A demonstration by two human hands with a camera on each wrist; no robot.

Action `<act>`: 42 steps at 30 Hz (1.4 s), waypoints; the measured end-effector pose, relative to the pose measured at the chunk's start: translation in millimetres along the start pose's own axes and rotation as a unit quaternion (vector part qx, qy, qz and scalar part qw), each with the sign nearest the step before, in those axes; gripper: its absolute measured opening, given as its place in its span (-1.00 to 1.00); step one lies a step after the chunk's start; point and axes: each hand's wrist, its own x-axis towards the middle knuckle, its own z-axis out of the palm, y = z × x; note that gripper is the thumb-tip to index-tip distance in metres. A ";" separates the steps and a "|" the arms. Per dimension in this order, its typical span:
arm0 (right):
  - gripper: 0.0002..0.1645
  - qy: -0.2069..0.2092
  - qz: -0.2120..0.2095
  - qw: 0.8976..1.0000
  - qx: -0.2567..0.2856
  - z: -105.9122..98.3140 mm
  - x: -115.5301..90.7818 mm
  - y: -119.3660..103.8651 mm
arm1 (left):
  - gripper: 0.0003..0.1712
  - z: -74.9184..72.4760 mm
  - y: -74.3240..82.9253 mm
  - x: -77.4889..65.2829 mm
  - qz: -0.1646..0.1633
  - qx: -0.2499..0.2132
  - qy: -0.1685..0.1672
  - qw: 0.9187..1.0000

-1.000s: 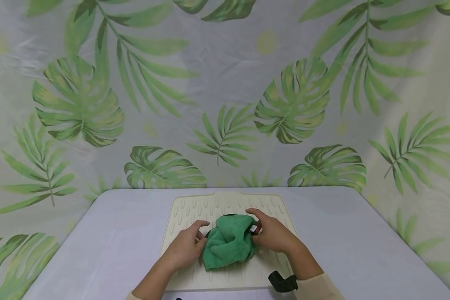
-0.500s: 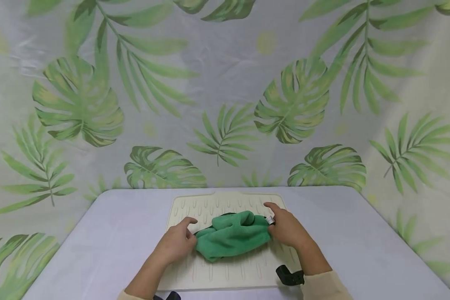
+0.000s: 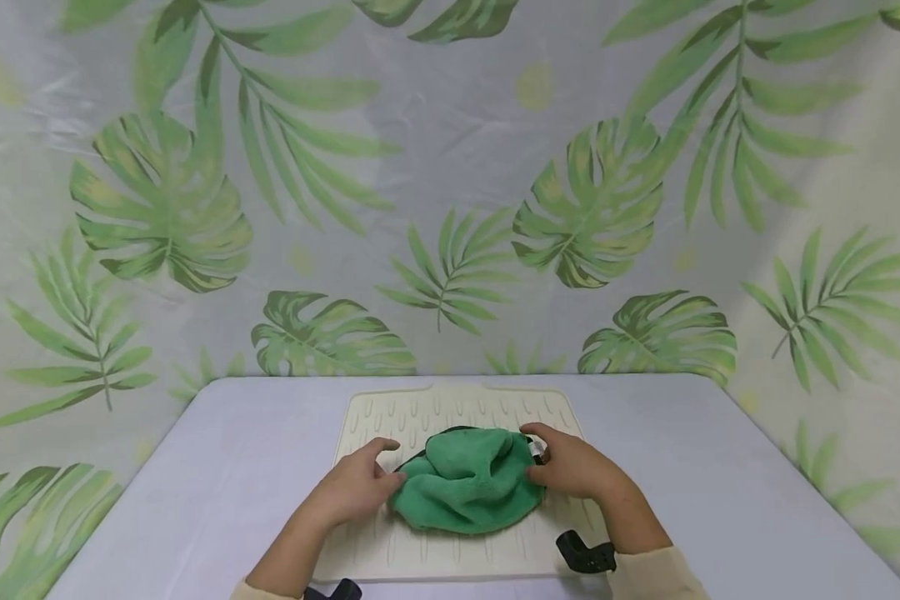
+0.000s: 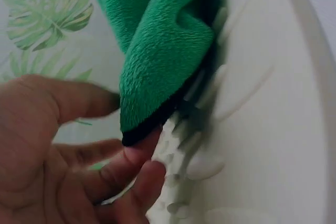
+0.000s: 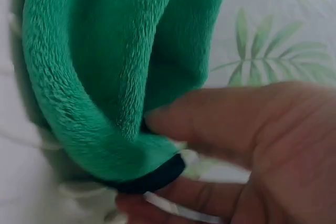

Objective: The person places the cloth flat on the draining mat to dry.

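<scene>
A crumpled green plush cloth [image 3: 467,492] with a dark bound edge [image 4: 149,124] is bunched over the middle of a cream ribbed mat [image 3: 367,546]. At its left end my left hand [image 3: 354,487] pinches the edge, thumb on the plush side and fingers beneath. My right hand [image 3: 576,467] grips the opposite end, its thumb pressed into a fold. A white tag [image 3: 536,451] sticks out beside the right fingers. In the right wrist view, the cloth [image 5: 100,77] rises in deep folds around a hollow.
The mat lies on a white-covered table [image 3: 667,467], with table surface on both sides. Behind it hangs a leaf-patterned curtain [image 3: 465,167]. Black wrist devices, such as the right one [image 3: 585,552], sit just above the sleeves.
Both hands have moved apart and the cloth has spread wider sideways, most of it by the middle frame. Since then the cloth has slackened into a rounder heap, its front edge nearer.
</scene>
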 end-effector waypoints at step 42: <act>-0.67 0.047 -0.047 0.998 0.007 17.8 3.3 -6.1 | -0.28 -8.2 -1.0 -1.1 -0.020 0.032 0.039 0.999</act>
